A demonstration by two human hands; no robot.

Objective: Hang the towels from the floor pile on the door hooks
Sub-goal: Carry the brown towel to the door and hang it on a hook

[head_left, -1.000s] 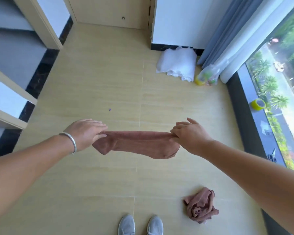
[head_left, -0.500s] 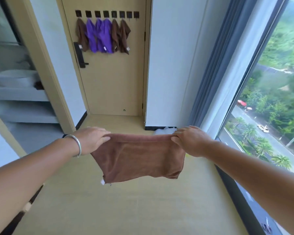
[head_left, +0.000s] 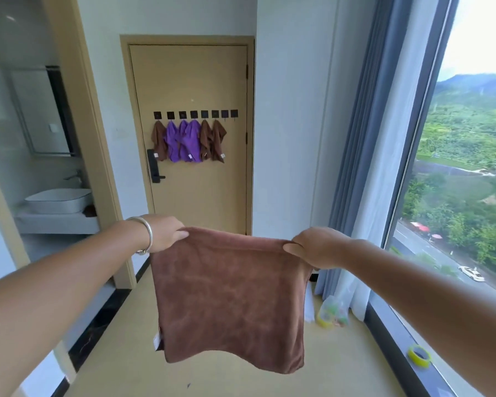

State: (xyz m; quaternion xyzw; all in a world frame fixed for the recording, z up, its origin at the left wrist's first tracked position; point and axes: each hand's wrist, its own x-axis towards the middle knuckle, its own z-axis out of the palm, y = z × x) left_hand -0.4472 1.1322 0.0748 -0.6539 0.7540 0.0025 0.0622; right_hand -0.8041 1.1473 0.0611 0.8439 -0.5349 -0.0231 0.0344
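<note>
Brown towel pinched by both hands' fingers; five towels on eight hooks.

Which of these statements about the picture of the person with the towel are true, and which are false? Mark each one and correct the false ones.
1. Both hands hold the brown towel by its top edge. True: the left hand and the right hand each pinch an upper corner.
2. Every door hook holds a towel. False: the two rightmost hooks are bare.
3. The hanging towels are all purple. False: the middle ones are purple, the outer ones brown.
4. A bracelet sits on the left wrist. True.
5. The door stands open. False: it is shut in its frame.
</note>
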